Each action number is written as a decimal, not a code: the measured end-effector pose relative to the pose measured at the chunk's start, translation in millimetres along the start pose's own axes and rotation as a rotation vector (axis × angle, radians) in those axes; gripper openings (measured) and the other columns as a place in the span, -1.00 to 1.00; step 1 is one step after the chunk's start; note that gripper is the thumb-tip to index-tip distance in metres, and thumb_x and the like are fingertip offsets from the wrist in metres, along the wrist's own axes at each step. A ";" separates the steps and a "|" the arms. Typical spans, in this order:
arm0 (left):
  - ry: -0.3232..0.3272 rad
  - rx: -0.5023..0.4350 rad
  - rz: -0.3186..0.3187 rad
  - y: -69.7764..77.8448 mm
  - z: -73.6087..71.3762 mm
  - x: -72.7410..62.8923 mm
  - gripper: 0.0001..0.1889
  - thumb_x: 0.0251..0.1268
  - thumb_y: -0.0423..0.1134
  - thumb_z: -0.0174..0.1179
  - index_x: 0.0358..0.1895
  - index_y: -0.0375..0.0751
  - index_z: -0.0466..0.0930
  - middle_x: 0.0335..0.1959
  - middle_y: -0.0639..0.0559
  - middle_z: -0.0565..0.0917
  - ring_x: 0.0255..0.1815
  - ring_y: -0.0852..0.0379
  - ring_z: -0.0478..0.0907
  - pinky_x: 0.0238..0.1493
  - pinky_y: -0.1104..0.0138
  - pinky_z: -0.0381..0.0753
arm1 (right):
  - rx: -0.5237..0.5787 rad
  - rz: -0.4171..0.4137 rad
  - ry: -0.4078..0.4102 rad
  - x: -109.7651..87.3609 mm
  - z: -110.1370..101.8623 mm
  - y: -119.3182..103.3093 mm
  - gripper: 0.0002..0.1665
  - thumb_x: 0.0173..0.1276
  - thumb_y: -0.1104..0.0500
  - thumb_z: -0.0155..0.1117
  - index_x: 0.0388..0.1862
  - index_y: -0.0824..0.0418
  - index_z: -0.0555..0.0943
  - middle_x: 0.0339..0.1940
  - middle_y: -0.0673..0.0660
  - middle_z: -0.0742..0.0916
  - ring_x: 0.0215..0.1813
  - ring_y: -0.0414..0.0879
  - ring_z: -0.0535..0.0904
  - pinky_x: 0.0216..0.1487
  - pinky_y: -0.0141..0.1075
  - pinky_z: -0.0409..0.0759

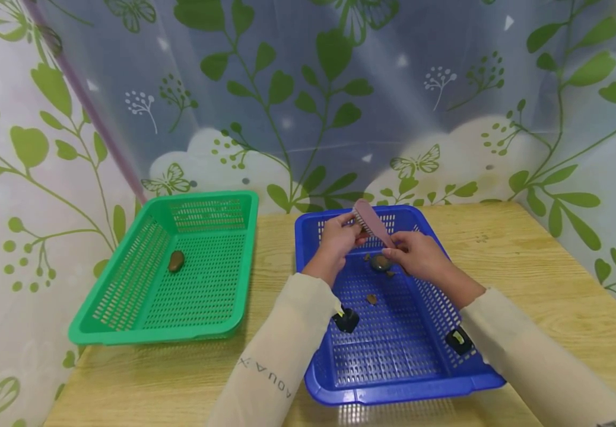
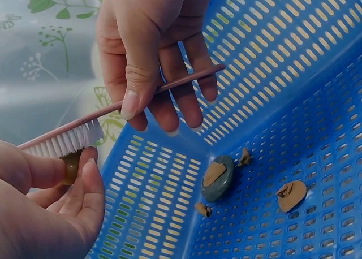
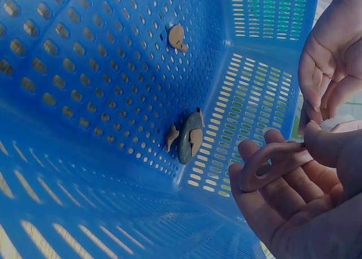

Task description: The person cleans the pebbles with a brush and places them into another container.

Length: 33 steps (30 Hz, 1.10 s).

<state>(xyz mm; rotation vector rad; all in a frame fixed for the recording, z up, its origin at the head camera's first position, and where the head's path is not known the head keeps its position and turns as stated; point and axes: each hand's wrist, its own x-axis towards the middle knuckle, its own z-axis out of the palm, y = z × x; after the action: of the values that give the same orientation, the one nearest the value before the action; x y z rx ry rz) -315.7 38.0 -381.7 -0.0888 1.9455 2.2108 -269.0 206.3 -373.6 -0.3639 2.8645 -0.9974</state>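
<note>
My right hand (image 1: 420,255) holds a pink scrubbing brush (image 1: 374,224) by its handle, thumb on top and fingers beneath. In the left wrist view its white bristles (image 2: 73,139) lie against a small yellowish-brown stone (image 2: 70,167). My left hand (image 1: 336,242) pinches that stone between thumb and fingers, and most of it is hidden. Both hands are over the far part of a blue plastic basket (image 1: 393,394). Below them, a dark grey-green stone (image 2: 222,186) with a tan patch on it lies in the basket. Several tan, clay-like pieces (image 2: 291,195) are scattered near it.
To the left stands a green plastic basket (image 1: 174,339), with a brown stone (image 1: 176,261) on its floor. Both baskets rest on a light wooden table (image 1: 521,261). A leaf-patterned curtain (image 1: 297,89) hangs behind the table.
</note>
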 end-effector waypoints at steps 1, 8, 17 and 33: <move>0.000 0.004 0.002 0.1 0.0 0.1 -0.60 0.46 -0.37 0.05 0.31 -0.34 0.43 -0.15 -0.23 0.71 -0.39 0.21 0.59 -0.27 0.43 0.64 | 0.000 0.000 0.001 -0.1 -0.2 -0.1 -0.74 0.48 0.16 0.13 -0.04 0.35 0.56 -0.62 0.03 0.60 -0.63 -0.12 0.43 -0.54 -0.25 0.40; 0.004 -0.032 -0.008 -0.2 -0.2 0.0 -0.60 0.47 -0.40 0.01 0.32 -0.33 0.42 -0.10 -0.24 0.68 -0.39 0.23 0.60 -0.30 0.45 0.63 | -0.021 0.012 0.012 -1.3 -0.2 -0.5 -0.72 0.49 0.14 0.13 -0.05 0.35 0.56 -0.64 0.03 0.60 -0.63 -0.13 0.44 -0.53 -0.26 0.41; 0.028 -0.085 -0.020 1.3 0.2 0.9 -0.57 0.48 -0.43 -0.03 0.37 -0.35 0.34 -0.04 -0.31 0.66 -0.39 0.22 0.63 -0.37 0.51 0.61 | 0.044 0.064 0.091 -1.0 -1.3 -0.9 -0.67 0.53 0.16 0.06 -0.08 0.46 0.56 -0.26 0.29 0.77 -0.33 0.04 0.71 -0.40 -0.24 0.60; -0.017 -0.027 -0.015 -0.9 0.8 0.9 -0.61 0.46 -0.37 0.05 0.29 -0.32 0.45 -0.09 -0.23 0.70 -0.34 0.19 0.61 -0.14 0.34 0.66 | 0.079 -0.046 0.048 2.4 3.5 2.3 -0.70 0.52 0.14 0.08 0.01 0.36 0.53 -0.32 0.24 0.73 -0.57 -0.10 0.45 -0.53 -0.24 0.44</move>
<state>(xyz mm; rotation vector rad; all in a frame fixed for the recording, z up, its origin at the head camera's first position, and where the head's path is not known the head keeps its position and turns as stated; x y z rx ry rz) -316.4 39.0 -382.7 -0.0877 1.9002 2.2215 -271.2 205.3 -377.7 -0.4060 2.8610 -1.1386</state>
